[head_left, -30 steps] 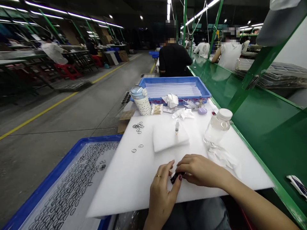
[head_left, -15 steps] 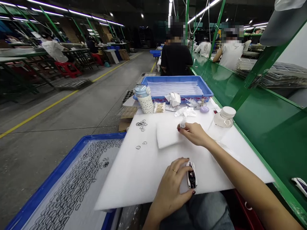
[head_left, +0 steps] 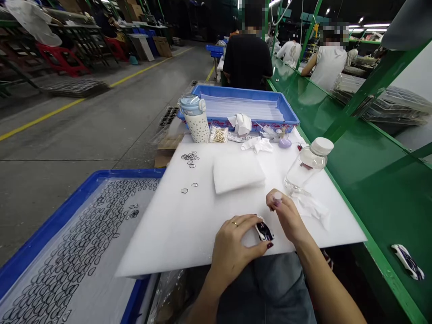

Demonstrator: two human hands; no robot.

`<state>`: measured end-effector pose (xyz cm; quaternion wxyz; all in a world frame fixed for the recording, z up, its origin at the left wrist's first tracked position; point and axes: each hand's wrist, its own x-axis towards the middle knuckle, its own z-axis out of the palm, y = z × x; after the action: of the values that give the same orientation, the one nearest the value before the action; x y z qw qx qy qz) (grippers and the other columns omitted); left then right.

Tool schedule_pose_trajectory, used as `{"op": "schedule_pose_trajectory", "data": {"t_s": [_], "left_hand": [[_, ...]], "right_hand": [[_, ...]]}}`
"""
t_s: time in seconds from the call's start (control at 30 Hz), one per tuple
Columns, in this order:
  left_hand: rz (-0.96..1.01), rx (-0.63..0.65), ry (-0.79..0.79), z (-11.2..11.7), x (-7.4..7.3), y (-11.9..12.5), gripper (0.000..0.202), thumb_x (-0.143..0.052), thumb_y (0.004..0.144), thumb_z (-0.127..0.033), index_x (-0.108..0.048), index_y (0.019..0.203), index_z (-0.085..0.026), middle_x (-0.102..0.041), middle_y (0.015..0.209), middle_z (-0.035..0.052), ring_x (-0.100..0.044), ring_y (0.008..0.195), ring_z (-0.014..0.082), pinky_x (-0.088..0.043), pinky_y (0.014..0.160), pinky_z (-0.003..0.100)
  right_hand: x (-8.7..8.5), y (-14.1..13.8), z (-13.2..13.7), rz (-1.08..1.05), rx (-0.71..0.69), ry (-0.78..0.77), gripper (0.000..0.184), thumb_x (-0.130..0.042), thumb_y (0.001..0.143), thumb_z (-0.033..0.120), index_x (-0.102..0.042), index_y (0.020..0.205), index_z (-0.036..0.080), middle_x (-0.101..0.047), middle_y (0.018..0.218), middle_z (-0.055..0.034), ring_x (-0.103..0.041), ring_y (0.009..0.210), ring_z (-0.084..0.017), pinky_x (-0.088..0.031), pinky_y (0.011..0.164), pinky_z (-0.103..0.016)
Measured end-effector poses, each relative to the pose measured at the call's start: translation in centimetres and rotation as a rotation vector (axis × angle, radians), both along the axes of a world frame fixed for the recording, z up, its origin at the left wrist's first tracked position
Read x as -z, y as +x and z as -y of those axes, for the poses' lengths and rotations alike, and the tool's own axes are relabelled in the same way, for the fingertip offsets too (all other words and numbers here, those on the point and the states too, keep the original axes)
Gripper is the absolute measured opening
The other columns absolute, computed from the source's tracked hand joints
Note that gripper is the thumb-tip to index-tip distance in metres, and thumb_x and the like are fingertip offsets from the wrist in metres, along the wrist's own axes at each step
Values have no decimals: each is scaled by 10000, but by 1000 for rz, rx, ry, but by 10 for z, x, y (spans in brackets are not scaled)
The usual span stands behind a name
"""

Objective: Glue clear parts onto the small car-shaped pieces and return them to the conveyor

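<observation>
My left hand pinches a small white and dark toy-car-shaped part against the white foam board, near its front edge. My right hand hovers just right of that part, fingers closed round a small clear vial whose tip shows at the fingertips. A white foam pad lies behind the hands. A few thin dark wire rings lie on the board's left side.
A clear bottle with a white cap stands at the right, crumpled film beside it. A blue tray of dark rings is at the left. Farther back are a dotted cup, cotton swabs, another blue tray, a green conveyor, and seated people.
My right hand went from the part to the foam pad, picked up the small vial and brought it back beside the part. My left hand kept hold of the part.
</observation>
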<state>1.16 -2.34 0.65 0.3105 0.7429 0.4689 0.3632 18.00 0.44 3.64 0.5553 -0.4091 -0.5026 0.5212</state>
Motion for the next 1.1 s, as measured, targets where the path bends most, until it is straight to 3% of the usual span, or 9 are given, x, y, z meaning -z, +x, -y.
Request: {"op": "schedule_pose_trajectory", "data": {"t_s": [0.1,0.17,0.23,0.47,1.1], "left_hand": [[37,-19,-64,-1,-3,1,377,-867,665,-246,-747,1022,-278,-762,1092,24,-700,1012,282,-556,890,452],[56,-27,-85,-2,-5,2,357,-857,680,-240,-753,1019,-279,-766,1075,18,-699,1009,275,-554,893,437],[70,-34,-84,-2,-5,2,336,-839,699,-226,-755,1020,-277,-771,1060,15,-702,996,268,-555,887,421],[82,-32,-83,-2,-2,2,315,-812,728,-238,-755,1037,-266,-773,1069,24,-702,1000,266,-557,897,423],[69,-47,-136,-1,-3,0,292,-812,738,-281,-763,1025,-258,-771,1092,40,-707,1026,289,-557,929,463]], "right_hand": [[-22,-12,15,-281,-114,100,658,-432,777,851,-454,614,214,-340,591,21,-330,566,-148,-307,589,-318],[-35,-19,19,-380,-179,106,710,-292,818,863,-352,542,212,-243,496,37,-250,484,-129,-259,533,-309],[-40,-24,20,-422,-160,79,695,-260,855,815,-276,512,211,-167,445,47,-171,438,-113,-205,489,-300],[-28,-30,18,-438,-75,46,619,-313,833,732,-248,484,225,-131,431,51,-149,419,-108,-201,465,-297],[-32,-35,21,-425,0,57,638,-343,844,733,-241,490,212,-142,427,47,-169,425,-105,-180,456,-295]]}}
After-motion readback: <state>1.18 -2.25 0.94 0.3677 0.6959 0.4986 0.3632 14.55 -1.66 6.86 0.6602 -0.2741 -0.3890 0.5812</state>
